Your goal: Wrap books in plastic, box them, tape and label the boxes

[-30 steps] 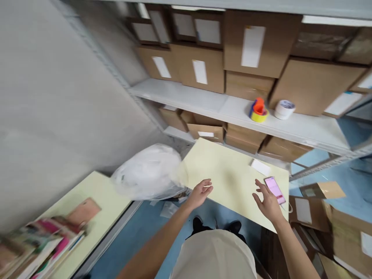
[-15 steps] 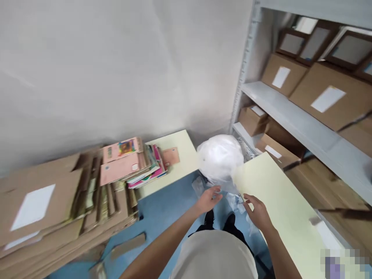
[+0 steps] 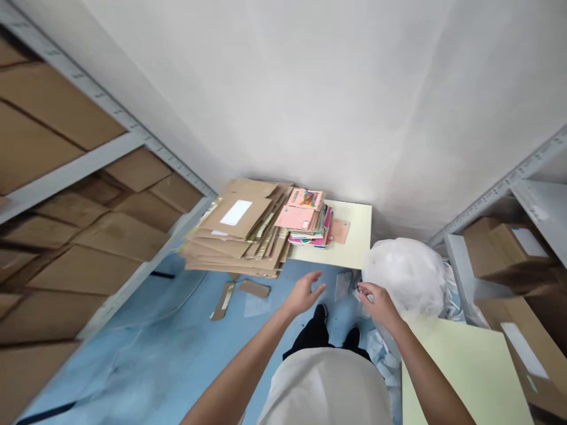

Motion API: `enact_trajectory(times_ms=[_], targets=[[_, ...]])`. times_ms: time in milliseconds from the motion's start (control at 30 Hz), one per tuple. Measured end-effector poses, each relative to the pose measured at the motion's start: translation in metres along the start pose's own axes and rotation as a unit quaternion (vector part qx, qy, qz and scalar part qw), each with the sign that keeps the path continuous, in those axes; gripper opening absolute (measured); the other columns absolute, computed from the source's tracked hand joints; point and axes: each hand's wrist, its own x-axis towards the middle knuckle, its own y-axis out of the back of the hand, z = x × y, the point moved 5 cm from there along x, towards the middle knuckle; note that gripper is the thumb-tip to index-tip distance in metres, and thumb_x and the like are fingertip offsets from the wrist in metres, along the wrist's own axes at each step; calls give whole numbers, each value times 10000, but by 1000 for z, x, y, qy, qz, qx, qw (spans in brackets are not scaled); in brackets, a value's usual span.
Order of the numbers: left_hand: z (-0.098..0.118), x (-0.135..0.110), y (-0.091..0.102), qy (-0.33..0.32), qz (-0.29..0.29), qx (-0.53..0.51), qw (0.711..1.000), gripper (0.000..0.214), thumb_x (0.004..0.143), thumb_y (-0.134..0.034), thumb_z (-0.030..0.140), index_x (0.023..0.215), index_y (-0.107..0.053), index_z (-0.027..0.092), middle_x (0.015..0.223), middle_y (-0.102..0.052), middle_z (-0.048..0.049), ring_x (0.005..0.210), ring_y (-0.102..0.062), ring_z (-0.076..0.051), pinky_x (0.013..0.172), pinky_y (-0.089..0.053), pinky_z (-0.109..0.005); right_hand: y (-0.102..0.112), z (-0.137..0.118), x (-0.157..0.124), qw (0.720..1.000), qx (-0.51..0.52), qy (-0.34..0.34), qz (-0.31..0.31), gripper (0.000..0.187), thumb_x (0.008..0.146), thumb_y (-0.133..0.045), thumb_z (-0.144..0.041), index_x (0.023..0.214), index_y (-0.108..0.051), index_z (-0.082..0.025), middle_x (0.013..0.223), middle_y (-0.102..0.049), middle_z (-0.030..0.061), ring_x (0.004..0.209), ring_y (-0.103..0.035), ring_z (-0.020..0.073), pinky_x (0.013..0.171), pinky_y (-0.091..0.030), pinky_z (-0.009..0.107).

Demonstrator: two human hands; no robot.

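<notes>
My left hand [image 3: 305, 293] is in the air over the blue floor, thumb and fingers apart with nothing between them. Level with it, my right hand [image 3: 378, 304] has its fingers slightly curled but apart, and it too is bare. Beyond them a pale yellow table [image 3: 352, 248] stands against the wall. It bears a pile of pink and colourful booklets [image 3: 297, 217] and one loose pink sheet [image 3: 339, 231]. Left of the booklets is a thick stack of flat brown cardboard [image 3: 245, 198] with a white label. Nearest my right hand is a bulging white plastic bag [image 3: 403, 271].
Shelves of brown boxes [image 3: 119, 236] line the left side, and another shelf with boxes [image 3: 522, 248] is at right. A second yellow table [image 3: 465, 366] lies under my right forearm. Cardboard scraps [image 3: 254, 288] and crumpled plastic [image 3: 384, 357] are on the floor.
My view has swung left, so the cardboard stack and booklets now appear nearer the middle and the left shelves have come into sight. Both hands stay raised and bare.
</notes>
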Motion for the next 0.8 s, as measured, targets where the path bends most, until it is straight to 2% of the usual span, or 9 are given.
enact_trajectory(times_ms=[100, 200, 300, 433, 533, 633, 800], targets=[[-21, 9, 41, 1, 96, 35, 995, 473, 846, -580, 491, 1182, -648, 165, 1241, -683, -170, 1188, -637, -316, 998, -520, -471, -12, -16, 42, 998, -36, 34, -44, 339, 848, -574, -235, 1155, -706, -179, 1114, -747, 123, 967, -721, 247, 922, -567, 443], [-42, 25, 79, 11, 164, 46, 985, 486, 835, -598, 507, 1182, -645, 170, 1298, -653, -164, 1239, -605, -317, 1048, -491, -468, -27, -32, 82, 994, -59, 74, -51, 355, 838, -600, -210, 1178, -698, -186, 1197, -716, 125, 1130, -671, 257, 1024, -516, 454], [-62, 46, 110, 31, 193, 37, 980, 514, 825, -625, 489, 1222, -630, 163, 1324, -639, -160, 1244, -601, -326, 1059, -484, -465, -47, -49, 121, 992, -69, 92, -44, 429, 822, -647, -222, 1250, -665, -210, 1290, -674, 116, 1230, -620, 260, 1096, -466, 462], [-91, 76, 144, 59, 215, -3, 975, 588, 807, -674, 458, 1302, -585, 155, 1384, -603, -161, 1317, -544, -325, 1127, -412, -477, -78, -74, 170, 990, -85, 104, -48, 635, 771, -720, -216, 1387, -566, -234, 1435, -573, 117, 1352, -523, 277, 1144, -419, 479], [-112, 100, 158, 85, 194, -90, 973, 661, 803, -703, 445, 1365, -537, 139, 1449, -545, -183, 1348, -518, -314, 1127, -414, -449, -97, -93, 202, 986, -119, 108, -47, 761, 747, -752, -194, 1458, -485, -234, 1521, -478, 133, 1431, -427, 290, 1168, -382, 487], [-130, 120, 162, 120, 171, -202, 957, 655, 804, -731, 399, 1368, -537, 129, 1470, -519, -202, 1333, -536, -311, 1103, -439, -429, -111, -107, 228, 979, -175, 99, -46, 767, 757, -753, -191, 1467, -462, -202, 1552, -427, 168, 1458, -380, 305, 1163, -374, 499], [-140, 138, 159, 154, 137, -310, 928, 543, 846, -719, 364, 1303, -579, 106, 1363, -614, -207, 1205, -638, -270, 1060, -478, -417, -121, -120, 252, 959, -265, 83, -50, 772, 765, -762, -205, 1466, -438, -207, 1564, -398, 194, 1484, -322, 324, 1139, -347, 550]])
